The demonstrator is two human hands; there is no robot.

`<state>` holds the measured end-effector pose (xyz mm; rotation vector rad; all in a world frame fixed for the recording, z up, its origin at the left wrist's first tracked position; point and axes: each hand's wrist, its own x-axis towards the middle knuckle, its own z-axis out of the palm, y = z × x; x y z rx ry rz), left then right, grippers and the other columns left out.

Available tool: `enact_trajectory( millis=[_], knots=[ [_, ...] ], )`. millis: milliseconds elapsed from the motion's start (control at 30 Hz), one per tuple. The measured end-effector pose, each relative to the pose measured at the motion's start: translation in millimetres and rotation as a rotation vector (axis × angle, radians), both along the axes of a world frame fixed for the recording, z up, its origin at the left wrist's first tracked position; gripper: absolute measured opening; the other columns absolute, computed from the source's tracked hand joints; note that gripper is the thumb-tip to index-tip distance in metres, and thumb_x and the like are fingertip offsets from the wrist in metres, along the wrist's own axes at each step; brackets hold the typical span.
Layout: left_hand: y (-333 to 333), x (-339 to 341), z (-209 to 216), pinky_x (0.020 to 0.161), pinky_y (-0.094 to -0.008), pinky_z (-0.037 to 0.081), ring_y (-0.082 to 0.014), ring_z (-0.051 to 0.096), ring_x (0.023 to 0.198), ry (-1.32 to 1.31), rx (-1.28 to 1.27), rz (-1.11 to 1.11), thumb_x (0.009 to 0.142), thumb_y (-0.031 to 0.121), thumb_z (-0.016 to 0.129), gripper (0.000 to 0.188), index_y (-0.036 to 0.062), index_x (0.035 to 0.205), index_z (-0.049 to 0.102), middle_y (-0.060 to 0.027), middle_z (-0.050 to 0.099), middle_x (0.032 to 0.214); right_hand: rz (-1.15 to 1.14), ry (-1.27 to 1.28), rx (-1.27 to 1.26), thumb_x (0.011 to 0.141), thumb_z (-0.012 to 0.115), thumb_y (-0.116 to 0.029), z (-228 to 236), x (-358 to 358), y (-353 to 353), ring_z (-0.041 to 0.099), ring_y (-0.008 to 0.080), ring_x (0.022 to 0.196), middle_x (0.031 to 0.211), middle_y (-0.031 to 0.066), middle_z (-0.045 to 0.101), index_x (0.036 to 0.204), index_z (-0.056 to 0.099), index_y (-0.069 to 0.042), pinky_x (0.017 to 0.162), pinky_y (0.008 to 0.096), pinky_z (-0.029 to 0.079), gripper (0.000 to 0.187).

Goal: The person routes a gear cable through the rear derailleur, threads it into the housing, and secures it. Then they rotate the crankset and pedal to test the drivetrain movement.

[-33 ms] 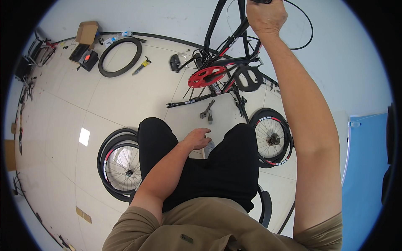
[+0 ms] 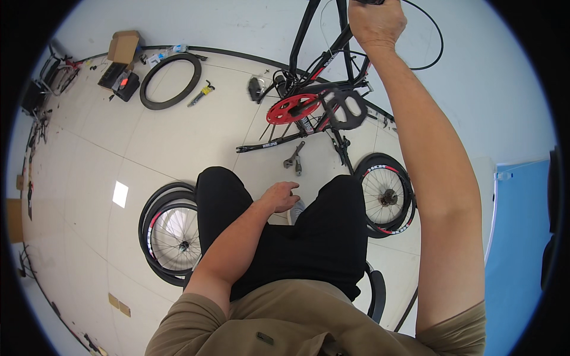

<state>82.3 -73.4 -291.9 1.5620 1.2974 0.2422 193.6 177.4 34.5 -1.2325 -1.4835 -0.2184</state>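
A black bicycle frame (image 2: 323, 65) without wheels stands by the wall, with a red chainring (image 2: 293, 109) and two black pedals, the right one (image 2: 347, 110) blurred. My right arm is stretched up along its right side. At the top edge my right hand (image 2: 380, 25) is closed round a black bicycle part, mostly cut off by the picture. A thin black cable (image 2: 440, 44) loops out beside that hand. My left hand (image 2: 281, 197) hangs between my knees, fingers partly stretched out, holding nothing. Just beyond it lie an adjustable wrench (image 2: 294, 155) and another small tool (image 2: 298, 168) on the floor.
A spoked wheel with tyres (image 2: 155, 237) lies left of my knees, and a wheel with a cassette (image 2: 388, 197) lies right. Farther left are a loose tyre (image 2: 155, 105), a yellow-and-black tool (image 2: 205, 91) and an open cardboard box (image 2: 123, 46). A blue surface (image 2: 522, 219) is at right.
The cranks have turned a little: the left pedal has shifted right and the right pedal slightly left. Both my hands have stayed in place.
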Motion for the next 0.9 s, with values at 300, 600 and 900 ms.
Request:
enact_trajectory(
  millis=[300,600,900],
  knots=[
    [24.6,-43.3,221.0,0.073,-0.0248,0.053,-0.0128,0.067,0.078,-0.538,0.211,0.239,0.096,0.007,0.064,0.023,-0.0024,0.116,0.069,-0.0077,0.072,0.089,0.030,-0.010,-0.055,0.077,0.067,-0.012,-3.5,4.7,-5.1,0.067,0.0413,0.072,0.073,0.0195,0.067,0.097,0.057,-0.002,0.069,0.0468,0.054,0.024],
    [113.8,-40.6,406.8,0.096,-0.0363,0.049,-0.0269,0.061,0.116,0.099,1.689,0.259,0.089,0.017,0.071,0.035,0.0044,0.122,0.068,-0.0157,0.066,0.125,0.058,0.056,-0.101,0.074,0.077,-0.027,-3.2,3.9,-14.7,0.068,0.0369,0.073,0.073,0.0142,0.067,0.091,0.056,-0.007,0.069,0.0446,0.053,0.034],
    [150.8,4.3,434.1,0.081,-0.0424,0.054,-0.0351,0.071,0.087,0.474,1.036,0.216,0.082,0.044,0.074,0.067,-0.0009,0.123,0.047,-0.0206,0.072,0.094,0.097,0.090,-0.110,0.077,0.075,-0.022,-2.3,9.4,-21.7,0.069,0.0380,0.078,0.081,0.0155,0.068,0.093,0.054,-0.008,0.069,0.0467,0.054,0.030]
  ],
)
